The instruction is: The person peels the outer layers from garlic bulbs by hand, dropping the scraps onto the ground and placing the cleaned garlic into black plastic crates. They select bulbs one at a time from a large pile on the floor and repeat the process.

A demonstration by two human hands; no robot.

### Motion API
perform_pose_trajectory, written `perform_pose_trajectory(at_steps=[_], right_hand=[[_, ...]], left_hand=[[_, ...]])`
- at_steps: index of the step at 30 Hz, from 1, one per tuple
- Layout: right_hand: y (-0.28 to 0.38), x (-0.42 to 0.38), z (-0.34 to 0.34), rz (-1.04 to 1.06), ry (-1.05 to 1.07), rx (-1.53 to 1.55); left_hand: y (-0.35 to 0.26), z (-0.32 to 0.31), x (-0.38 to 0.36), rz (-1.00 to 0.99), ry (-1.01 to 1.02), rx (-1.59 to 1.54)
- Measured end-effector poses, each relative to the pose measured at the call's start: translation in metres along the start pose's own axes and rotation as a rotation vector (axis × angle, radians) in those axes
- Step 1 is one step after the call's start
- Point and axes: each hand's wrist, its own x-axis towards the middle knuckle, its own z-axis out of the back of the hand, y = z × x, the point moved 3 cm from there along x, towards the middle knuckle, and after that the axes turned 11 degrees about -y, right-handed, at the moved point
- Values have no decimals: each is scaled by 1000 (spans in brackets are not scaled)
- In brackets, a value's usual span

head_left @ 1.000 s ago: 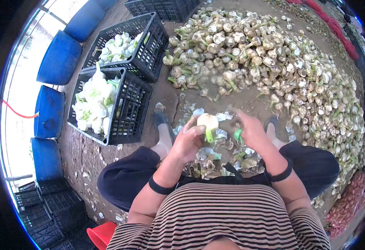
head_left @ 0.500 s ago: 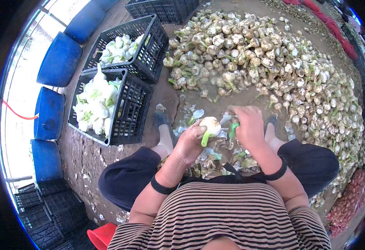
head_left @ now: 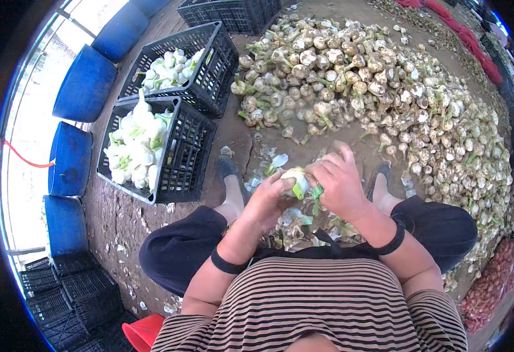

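In my left hand (head_left: 270, 201) is a white garlic bulb (head_left: 295, 178) with a short green stem pointing down toward me. My right hand (head_left: 340, 185) touches the bulb's right side with bent fingers, and a green piece (head_left: 317, 193), perhaps a handle or a stem, shows below them. What exactly the right fingers grip is partly hidden. Peeled skins (head_left: 295, 218) lie on the ground beneath both hands. Beyond them spreads a big heap of unpeeled garlic (head_left: 362, 76).
At the left stand two black crates (head_left: 186, 152) (head_left: 210, 76) holding white bulbs. Blue barrels (head_left: 69, 155) line the far left, above stacked black crates (head_left: 81, 293). A red container (head_left: 143, 330) is at the lower left. Filled net bags (head_left: 489, 284) lie at the lower right.
My right hand has moved left and its fingers now meet the bulb. The bulb has turned slightly in my left hand.
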Motion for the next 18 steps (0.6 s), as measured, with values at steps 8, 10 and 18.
perform_pose_trajectory(at_steps=[8,10,18], right_hand=[[-68,-33,-19,-349,511,-312],[-54,-31,-8,-560,285,137],[-3,-15,6,-217,39,157]], left_hand=[[4,-16,-14,135,98,238],[2,-3,-6,126,-47,146],[13,-7,1,21,62,65]])
